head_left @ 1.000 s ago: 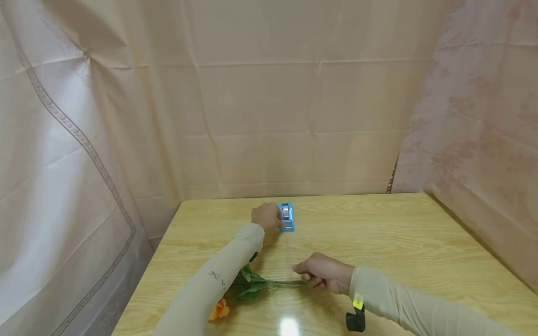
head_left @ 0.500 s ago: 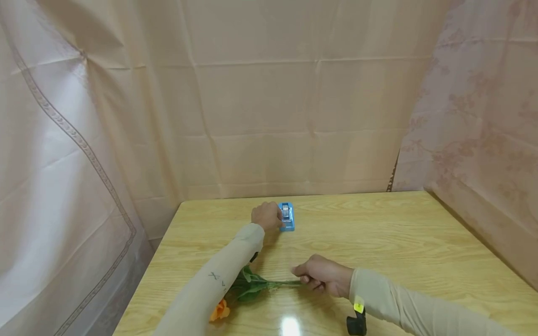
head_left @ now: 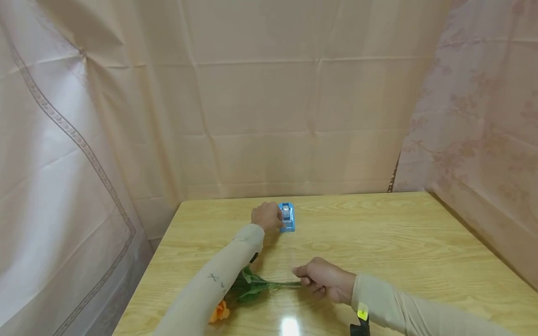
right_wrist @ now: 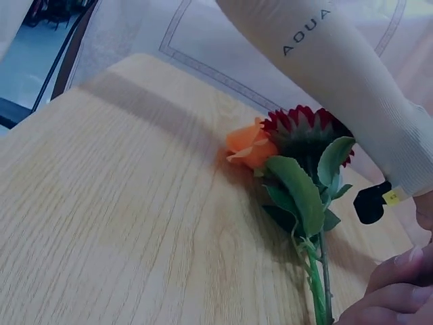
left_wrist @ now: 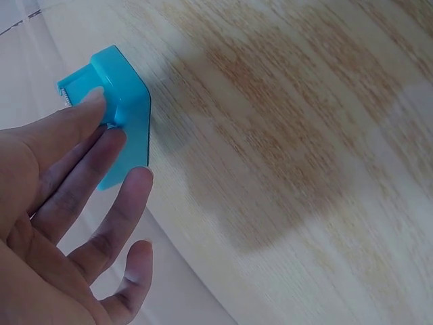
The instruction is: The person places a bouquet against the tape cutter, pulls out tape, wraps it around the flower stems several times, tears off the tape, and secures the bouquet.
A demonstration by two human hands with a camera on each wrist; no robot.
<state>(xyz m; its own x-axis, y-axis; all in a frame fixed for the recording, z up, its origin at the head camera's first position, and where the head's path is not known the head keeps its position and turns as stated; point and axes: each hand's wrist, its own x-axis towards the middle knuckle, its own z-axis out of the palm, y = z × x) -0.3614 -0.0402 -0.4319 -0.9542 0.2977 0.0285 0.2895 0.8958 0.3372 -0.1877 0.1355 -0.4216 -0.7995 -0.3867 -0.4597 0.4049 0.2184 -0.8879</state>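
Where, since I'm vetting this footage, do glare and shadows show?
Head view: white glare on the table near the bottom edge; left wrist: a broad dark shadow beside the blue dispenser; right wrist: a shadow band running toward the orange flower.

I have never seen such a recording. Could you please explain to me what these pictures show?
There is no machine: a person is working, and each bare hand serves as a grip. The wide view comes from a camera on the person's head, the close views from cameras on the left and right wrists. On the wooden table lie an orange flower and a dark red flower, with green leaves and stems. Beyond them is a blue tape dispenser. The left grip pinches it. The right grip, fingers curled, is at the stems; whether it holds them, I cannot tell.
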